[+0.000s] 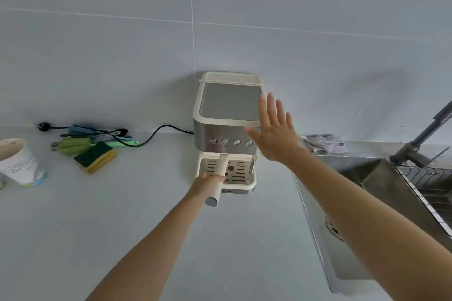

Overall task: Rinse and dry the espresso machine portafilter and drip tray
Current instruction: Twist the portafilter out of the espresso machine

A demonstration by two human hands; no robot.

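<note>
your espresso machine [227,110] cream with brushed steel, drip tray [238,172] cream and slotted, portafilter [215,193] cream with grey tip, sponge [95,156] green over yellow, cord [166,128] black

Left hand [206,184], right hand [276,134] and forearms [354,203] are bare.

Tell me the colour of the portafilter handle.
The portafilter handle is cream with a grey end; head view.

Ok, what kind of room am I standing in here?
Most likely a home kitchen: an espresso machine stands on a grey counter against a tiled wall, a stainless steel sink with a faucet sits to its right, and a dish sponge lies to its left.
</note>
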